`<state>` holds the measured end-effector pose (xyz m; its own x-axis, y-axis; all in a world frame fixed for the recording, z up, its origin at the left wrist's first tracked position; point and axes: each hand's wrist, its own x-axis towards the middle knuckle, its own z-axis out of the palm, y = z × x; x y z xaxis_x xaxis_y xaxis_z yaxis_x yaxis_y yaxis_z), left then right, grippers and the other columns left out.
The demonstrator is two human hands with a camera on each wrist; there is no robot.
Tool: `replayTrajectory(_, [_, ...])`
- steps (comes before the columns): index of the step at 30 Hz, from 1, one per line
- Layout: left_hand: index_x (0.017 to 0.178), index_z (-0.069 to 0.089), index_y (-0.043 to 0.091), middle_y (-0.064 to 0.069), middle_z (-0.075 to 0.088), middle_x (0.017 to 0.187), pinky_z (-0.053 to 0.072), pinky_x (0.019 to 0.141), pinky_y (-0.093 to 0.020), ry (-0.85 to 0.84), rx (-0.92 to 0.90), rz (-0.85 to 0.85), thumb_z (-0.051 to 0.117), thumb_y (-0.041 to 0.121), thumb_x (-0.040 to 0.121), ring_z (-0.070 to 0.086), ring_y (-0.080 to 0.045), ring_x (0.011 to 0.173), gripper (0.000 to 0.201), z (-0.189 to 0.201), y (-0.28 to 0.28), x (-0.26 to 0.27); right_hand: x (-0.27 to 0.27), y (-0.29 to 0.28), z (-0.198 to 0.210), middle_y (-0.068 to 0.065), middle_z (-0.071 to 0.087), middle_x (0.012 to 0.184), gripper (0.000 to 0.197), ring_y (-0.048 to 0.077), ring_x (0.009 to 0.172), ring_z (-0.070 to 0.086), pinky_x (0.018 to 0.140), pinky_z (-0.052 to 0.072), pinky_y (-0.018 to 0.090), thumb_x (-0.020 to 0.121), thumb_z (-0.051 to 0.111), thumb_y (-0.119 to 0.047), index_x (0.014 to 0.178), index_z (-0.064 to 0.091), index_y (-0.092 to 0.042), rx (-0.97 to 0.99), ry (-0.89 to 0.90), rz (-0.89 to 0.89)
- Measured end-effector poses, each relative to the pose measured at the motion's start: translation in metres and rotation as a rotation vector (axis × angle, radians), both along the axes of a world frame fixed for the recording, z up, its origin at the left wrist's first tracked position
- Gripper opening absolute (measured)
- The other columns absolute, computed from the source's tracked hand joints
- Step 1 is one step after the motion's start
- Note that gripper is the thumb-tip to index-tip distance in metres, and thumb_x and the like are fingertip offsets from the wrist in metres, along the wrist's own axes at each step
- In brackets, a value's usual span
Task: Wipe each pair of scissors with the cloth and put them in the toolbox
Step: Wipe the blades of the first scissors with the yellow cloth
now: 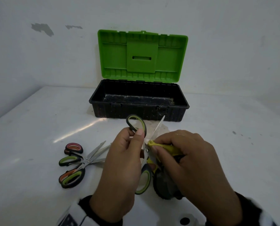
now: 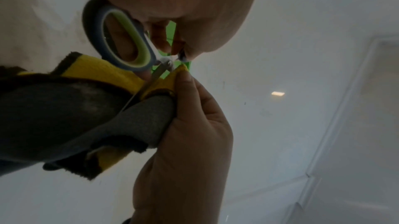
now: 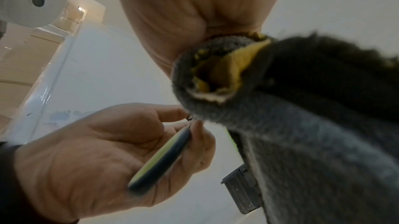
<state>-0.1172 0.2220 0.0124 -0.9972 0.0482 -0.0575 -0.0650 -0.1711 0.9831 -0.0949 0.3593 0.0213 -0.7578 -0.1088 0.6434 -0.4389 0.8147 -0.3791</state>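
My left hand [image 1: 136, 136] grips a pair of green-and-black scissors [image 1: 136, 123] by the handles and holds them spread wide above the table. One blade [image 1: 158, 126] points up toward the toolbox. The second handle loop [image 1: 144, 180] hangs below my palm. My right hand [image 1: 157, 144] pinches a yellow-and-grey cloth [image 1: 167, 148] around the blade near the pivot. In the left wrist view the cloth [image 2: 103, 108] folds over the blade beside the loop [image 2: 127, 40]. The black toolbox [image 1: 136, 104] stands behind with its green lid [image 1: 142, 54] up and its inside bare.
A heap of other scissors [image 1: 74, 163] with pink, green and orange handles lies on the white table [image 1: 38, 128] left of my hands. A white wall rises close behind the toolbox. A corner of the toolbox [image 3: 241, 190] shows past the cloth [image 3: 280, 125].
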Motion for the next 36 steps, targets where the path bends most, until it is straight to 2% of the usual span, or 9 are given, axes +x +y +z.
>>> replayTrajectory(3, [0.085,0.066,0.029,-0.024,0.061,0.093,0.06,0.072,-0.055,-0.015,-0.033,0.003,0.048,0.042,0.098,0.063,-0.036,0.083,0.025,-0.001,0.001,0.001,0.0,0.002,-0.003,-0.015,0.071,0.083,0.027,0.001,0.084,0.051,0.073,0.039,0.011,0.083,0.054,-0.044,0.09,0.075,-0.028,-0.003,-0.002,-0.018])
replayTrajectory(5, [0.09,0.065,0.021,-0.03,0.054,0.084,0.054,0.061,-0.044,-0.027,0.02,-0.029,0.049,0.04,0.099,0.053,-0.026,0.071,0.026,-0.001,0.003,0.001,0.001,0.003,-0.004,-0.016,0.071,0.083,0.027,0.001,0.085,0.052,0.073,0.04,0.011,0.084,0.054,-0.044,0.09,0.075,-0.029,-0.007,-0.005,-0.016])
replayTrajectory(8, [0.096,0.058,0.003,-0.012,0.053,0.059,0.049,0.049,-0.028,-0.012,0.088,-0.043,0.049,0.032,0.1,0.053,-0.016,0.051,0.031,-0.001,0.005,0.001,0.005,0.003,-0.003,-0.019,0.07,0.085,0.023,-0.003,0.084,0.052,0.072,0.043,0.015,0.085,0.056,-0.044,0.091,0.074,-0.031,0.006,0.006,0.022])
replayTrajectory(11, [0.091,0.055,-0.002,-0.001,0.045,0.054,0.045,0.045,-0.025,0.036,0.088,-0.001,0.052,0.028,0.099,0.045,-0.011,0.046,0.031,-0.002,0.008,0.0,0.008,0.002,-0.003,-0.019,0.07,0.089,0.02,-0.002,0.084,0.053,0.072,0.042,0.024,0.087,0.058,-0.042,0.093,0.074,-0.031,0.037,0.03,0.07])
replayTrajectory(17, [0.074,0.055,0.013,0.004,0.044,0.05,0.048,0.055,-0.034,0.124,0.093,-0.017,0.052,0.026,0.099,0.046,-0.016,0.047,0.027,0.001,0.009,0.003,0.008,0.001,-0.006,-0.017,0.067,0.079,0.017,0.003,0.073,0.058,0.064,0.053,0.026,0.087,0.061,-0.042,0.086,0.071,-0.029,-0.069,-0.02,-0.044])
replayTrajectory(24, [0.086,0.065,0.013,-0.009,0.04,0.061,0.049,0.056,-0.028,0.081,0.142,-0.009,0.052,0.029,0.098,0.042,-0.026,0.06,0.023,-0.004,0.01,0.005,0.004,0.01,0.0,-0.021,0.063,0.069,0.008,-0.002,0.076,0.061,0.06,0.043,0.003,0.081,0.076,-0.03,0.077,0.069,-0.029,-0.272,-0.063,-0.099])
replayTrajectory(27, [0.087,0.071,0.019,-0.008,0.046,0.065,0.049,0.068,-0.044,0.012,0.217,-0.03,0.052,0.029,0.098,0.046,-0.03,0.071,0.024,-0.005,0.008,0.002,0.008,0.011,0.002,-0.019,0.063,0.068,0.007,-0.001,0.076,0.061,0.059,0.044,0.004,0.081,0.075,-0.031,0.078,0.068,-0.029,-0.281,-0.058,-0.089])
replayTrajectory(30, [0.086,0.073,0.017,0.0,0.051,0.06,0.06,0.075,-0.051,-0.042,0.302,-0.011,0.052,0.023,0.099,0.052,-0.018,0.063,0.024,-0.006,0.007,0.001,0.01,0.017,0.006,-0.018,0.066,0.081,0.007,-0.001,0.079,0.062,0.062,0.045,0.006,0.081,0.071,-0.036,0.077,0.067,-0.032,-0.343,-0.088,-0.116])
replayTrajectory(36, [0.079,0.075,0.023,0.002,0.053,0.058,0.054,0.054,-0.028,-0.057,0.389,-0.009,0.052,0.023,0.097,0.054,-0.01,0.055,0.03,-0.012,0.011,0.006,0.013,0.019,0.004,-0.016,0.068,0.08,0.006,0.004,0.077,0.065,0.065,0.052,0.018,0.084,0.072,-0.036,0.081,0.068,-0.034,-0.306,-0.212,-0.021])
